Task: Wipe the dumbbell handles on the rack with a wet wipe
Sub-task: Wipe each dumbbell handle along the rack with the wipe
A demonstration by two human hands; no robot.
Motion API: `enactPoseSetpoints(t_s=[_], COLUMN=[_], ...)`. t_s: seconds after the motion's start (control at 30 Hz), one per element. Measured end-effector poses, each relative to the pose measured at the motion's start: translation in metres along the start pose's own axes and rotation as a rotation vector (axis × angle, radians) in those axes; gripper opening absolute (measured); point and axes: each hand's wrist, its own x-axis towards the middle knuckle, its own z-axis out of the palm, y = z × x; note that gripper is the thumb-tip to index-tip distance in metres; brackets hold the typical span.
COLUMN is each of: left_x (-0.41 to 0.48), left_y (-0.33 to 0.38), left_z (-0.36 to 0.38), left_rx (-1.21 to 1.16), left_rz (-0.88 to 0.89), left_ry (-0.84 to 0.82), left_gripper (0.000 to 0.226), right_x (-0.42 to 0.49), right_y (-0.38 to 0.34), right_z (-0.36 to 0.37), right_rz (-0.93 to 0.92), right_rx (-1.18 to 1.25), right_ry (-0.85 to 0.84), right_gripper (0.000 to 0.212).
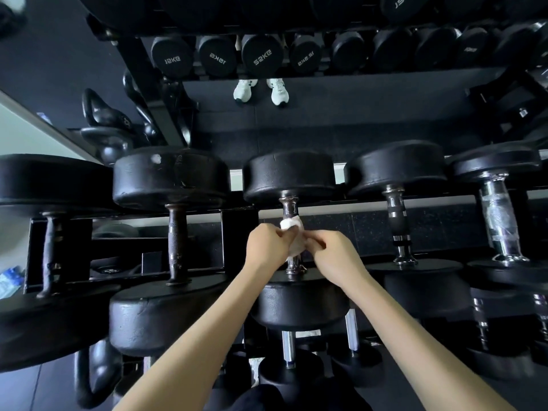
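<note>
A row of black dumbbells lies on the rack (pixel 237 212) with their handles pointing toward me. The middle dumbbell's chrome handle (pixel 290 206) has a white wet wipe (pixel 292 226) wrapped around it. My left hand (pixel 267 246) and my right hand (pixel 335 253) both pinch the wipe from either side, pressing it against the handle. The wrapped part of the handle is hidden by the wipe and my fingers. The dumbbell's near head (pixel 299 304) sits just below my wrists.
To the left lies a dumbbell with a dark worn handle (pixel 177 244), to the right one with a black-and-chrome handle (pixel 397 221) and one wrapped in plastic film (pixel 501 221). A mirror behind the rack reflects dumbbells, kettlebells (pixel 106 134) and white shoes (pixel 261 90).
</note>
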Motion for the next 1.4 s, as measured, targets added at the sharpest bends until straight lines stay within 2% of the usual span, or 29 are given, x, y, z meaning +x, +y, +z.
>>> enactPoseSetpoints(t_s=[0.1,0.2,0.27,0.37,0.47,0.53,0.63,0.7,0.87,0.9,0.97,1.03,1.17,1.3,1.4], left_x=[0.011,0.013,0.015,0.028,0.044,0.048,0.050,0.052,0.048,0.047,0.044,0.040,0.036,0.020,0.009], left_y=[-0.007,-0.012,-0.014,-0.008,0.002,-0.003,-0.008,-0.009,-0.009,-0.007,0.001,0.010,0.005,-0.014,-0.029], left_z=[0.010,0.017,0.020,0.022,0.020,0.017,0.012,0.010,0.010,0.011,0.014,0.016,0.013,0.010,0.012], left_rx=[-0.121,-0.238,-0.365,-0.544,-0.691,-0.823,-1.008,-1.020,-0.864,-0.768,-0.398,-0.098,-0.050,-0.023,-0.016], left_rz=[-0.079,-0.124,-0.137,-0.162,-0.272,-0.355,-0.361,-0.359,-0.298,-0.266,-0.156,-0.014,0.072,0.064,-0.004], left_ry=[0.051,0.096,0.113,0.150,0.167,0.019,-0.279,-0.308,-0.081,0.003,0.180,0.284,0.267,0.104,-0.055], left_gripper=[0.039,0.034,0.032,0.028,0.025,0.032,0.036,0.038,0.030,0.029,0.032,0.038,0.041,0.044,0.034], right_x=[-0.010,-0.017,-0.020,-0.020,-0.020,-0.020,-0.019,-0.019,-0.020,-0.019,-0.016,-0.014,-0.013,-0.018,-0.019], right_y=[0.014,0.017,0.016,0.015,0.016,0.016,0.018,0.019,0.018,0.018,0.021,0.022,0.020,0.019,0.019], right_z=[0.012,0.024,0.026,0.026,0.027,0.027,0.028,0.028,0.029,0.030,0.032,0.033,0.032,0.030,0.030], right_rz=[-0.012,0.061,0.045,0.034,0.028,0.035,0.018,0.008,-0.003,-0.002,0.006,0.006,0.002,0.017,0.039], right_rx=[-0.003,0.113,0.188,0.193,0.184,0.169,0.145,0.154,0.121,0.106,0.082,0.061,0.080,0.098,0.088], right_ry=[0.128,0.292,0.368,0.397,0.411,0.404,0.402,0.409,0.421,0.425,0.438,0.457,0.464,0.465,0.477], right_gripper=[0.027,0.042,0.044,0.041,0.035,0.037,0.040,0.040,0.042,0.042,0.039,0.037,0.038,0.045,0.048])
